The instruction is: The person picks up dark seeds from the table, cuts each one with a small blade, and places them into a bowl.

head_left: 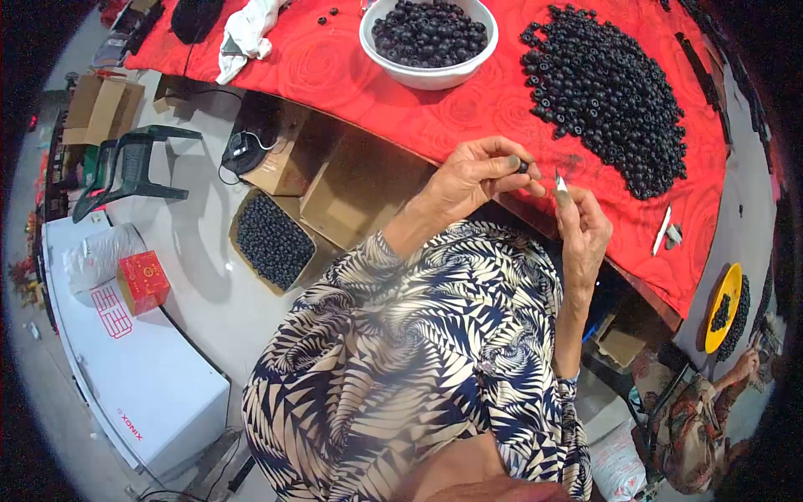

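Above the front edge of the red tablecloth point(485, 113), my left hand point(481, 174) pinches a small black bead point(523, 166) between thumb and fingers. Just to its right, my right hand point(583, 224) grips a small white tool point(560, 181) with a thin tip pointing up; the bead and the tip are apart. Beyond my hands lies a big pile of black beads point(611, 92) on the cloth. A white bowl point(429, 80) full of similar beads stands at the top centre.
A box of dark beads point(274, 243) sits at the lower left, beside open cardboard boxes point(351, 188). A green chair point(138, 171) and white freezer point(150, 376) are at left. Another person point(698, 427) is at lower right, near a yellow plate point(723, 309). A white blade-like item point(662, 231) lies on the cloth.
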`<control>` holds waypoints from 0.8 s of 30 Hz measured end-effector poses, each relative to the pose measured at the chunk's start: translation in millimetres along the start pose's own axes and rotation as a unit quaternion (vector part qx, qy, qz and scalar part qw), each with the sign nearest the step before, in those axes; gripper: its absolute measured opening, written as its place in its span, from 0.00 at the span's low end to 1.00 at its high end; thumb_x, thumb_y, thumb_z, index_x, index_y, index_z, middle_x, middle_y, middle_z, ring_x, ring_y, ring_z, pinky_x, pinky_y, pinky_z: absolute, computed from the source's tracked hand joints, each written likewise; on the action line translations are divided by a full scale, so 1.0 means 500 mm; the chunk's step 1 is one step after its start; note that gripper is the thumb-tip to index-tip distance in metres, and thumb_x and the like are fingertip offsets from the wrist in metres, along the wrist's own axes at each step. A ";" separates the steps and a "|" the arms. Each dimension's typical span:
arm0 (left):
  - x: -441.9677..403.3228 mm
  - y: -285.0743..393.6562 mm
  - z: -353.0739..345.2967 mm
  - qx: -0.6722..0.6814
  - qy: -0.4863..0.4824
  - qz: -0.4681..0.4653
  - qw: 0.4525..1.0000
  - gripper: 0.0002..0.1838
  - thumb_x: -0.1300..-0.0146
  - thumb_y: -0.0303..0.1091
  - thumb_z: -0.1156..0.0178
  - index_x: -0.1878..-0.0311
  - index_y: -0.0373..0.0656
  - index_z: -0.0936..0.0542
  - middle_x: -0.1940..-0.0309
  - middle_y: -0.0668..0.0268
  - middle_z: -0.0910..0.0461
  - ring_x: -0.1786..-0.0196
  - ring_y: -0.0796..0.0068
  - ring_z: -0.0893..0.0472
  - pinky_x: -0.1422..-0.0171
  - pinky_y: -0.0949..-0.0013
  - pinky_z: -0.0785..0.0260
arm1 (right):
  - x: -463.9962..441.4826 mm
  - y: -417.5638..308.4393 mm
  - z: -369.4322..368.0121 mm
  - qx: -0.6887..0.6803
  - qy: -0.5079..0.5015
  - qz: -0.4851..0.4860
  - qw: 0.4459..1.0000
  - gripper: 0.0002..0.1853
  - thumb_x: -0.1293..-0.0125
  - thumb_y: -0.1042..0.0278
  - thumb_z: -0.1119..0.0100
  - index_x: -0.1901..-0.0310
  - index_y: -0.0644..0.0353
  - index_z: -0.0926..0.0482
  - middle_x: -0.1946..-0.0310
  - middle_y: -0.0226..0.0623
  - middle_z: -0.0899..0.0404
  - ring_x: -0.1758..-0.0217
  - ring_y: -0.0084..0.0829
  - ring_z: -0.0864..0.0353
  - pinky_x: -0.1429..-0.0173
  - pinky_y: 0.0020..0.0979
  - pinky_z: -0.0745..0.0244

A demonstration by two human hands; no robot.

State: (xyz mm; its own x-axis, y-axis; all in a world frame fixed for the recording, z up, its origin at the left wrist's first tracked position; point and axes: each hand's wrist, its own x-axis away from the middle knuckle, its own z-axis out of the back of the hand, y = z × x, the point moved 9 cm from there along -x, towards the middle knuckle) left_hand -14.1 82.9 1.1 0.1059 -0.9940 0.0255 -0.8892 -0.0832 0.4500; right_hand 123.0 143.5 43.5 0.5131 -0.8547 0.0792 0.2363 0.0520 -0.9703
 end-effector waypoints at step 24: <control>-0.129 0.174 -0.117 -0.787 -0.024 -0.243 0.566 0.07 0.46 0.27 0.38 0.63 0.38 0.17 0.71 0.62 0.18 0.71 0.75 0.20 0.66 0.72 0.28 | 0.021 0.003 0.020 0.001 -0.007 0.014 1.000 0.09 0.39 0.67 0.40 0.65 0.66 0.22 0.76 0.25 0.24 0.72 0.14 0.30 0.69 0.20 0.36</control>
State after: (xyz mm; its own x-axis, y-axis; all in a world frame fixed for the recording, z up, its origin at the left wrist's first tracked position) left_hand -72.2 143.7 90.7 0.1227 -0.8843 -0.4504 0.7425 -0.2193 0.6330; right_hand 137.1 139.7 45.0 0.5311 -0.8455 0.0559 0.2240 0.0764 -0.9716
